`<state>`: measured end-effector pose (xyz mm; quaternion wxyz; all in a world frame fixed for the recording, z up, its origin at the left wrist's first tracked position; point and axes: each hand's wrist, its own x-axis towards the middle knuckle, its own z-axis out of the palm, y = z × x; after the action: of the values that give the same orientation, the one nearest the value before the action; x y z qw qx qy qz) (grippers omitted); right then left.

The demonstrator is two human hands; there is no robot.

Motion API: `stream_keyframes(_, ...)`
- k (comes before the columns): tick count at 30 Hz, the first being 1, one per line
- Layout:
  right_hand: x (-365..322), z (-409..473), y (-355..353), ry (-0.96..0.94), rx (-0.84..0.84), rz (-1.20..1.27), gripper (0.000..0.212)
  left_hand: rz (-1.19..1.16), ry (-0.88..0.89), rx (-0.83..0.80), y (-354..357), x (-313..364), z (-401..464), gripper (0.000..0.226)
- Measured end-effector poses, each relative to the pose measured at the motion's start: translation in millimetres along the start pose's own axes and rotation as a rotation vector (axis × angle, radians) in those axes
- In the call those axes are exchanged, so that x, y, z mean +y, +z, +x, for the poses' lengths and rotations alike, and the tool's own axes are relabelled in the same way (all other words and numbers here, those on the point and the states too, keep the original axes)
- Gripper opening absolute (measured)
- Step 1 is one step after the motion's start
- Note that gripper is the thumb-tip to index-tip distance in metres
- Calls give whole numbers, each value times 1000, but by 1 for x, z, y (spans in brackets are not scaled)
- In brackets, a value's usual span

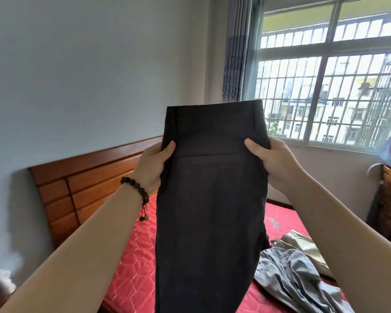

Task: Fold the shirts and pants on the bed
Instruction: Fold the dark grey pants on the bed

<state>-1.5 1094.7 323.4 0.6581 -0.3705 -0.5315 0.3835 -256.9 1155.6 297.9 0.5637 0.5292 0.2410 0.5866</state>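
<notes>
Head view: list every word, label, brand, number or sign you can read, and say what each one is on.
No readable text in this view.
Dark pants, gripped by the left hand and the right hand: no label or tag shows.
Grey garment on the red mattress: faint marks near its waistband, too blurred to read.
Mattress: a pale patch near the far edge, too blurred to tell whether it is print.

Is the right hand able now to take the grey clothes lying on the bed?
Probably not yet. The right hand and the left hand both grip the dark pants, held up in the air. The grey clothes lie uncovered below, but the hand must first let go.
</notes>
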Motion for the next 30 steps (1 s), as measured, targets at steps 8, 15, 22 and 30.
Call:
stream_keyframes(8,-11,-36,-31,35,67,36,16,62,20,-19,30,-10,-33,32)
stream_keyframes(15,16,-42,-66,172,125,-61,17,300,67,6,45,-46,-33,20)
stream_keyframes(22,84,-22,-109,225,128,-213,14,362,-16,90,46,-123,2,9)
stream_keyframes(30,210,53,-146,248,262,-417,10,414,-93,31,12,-251,104,8)
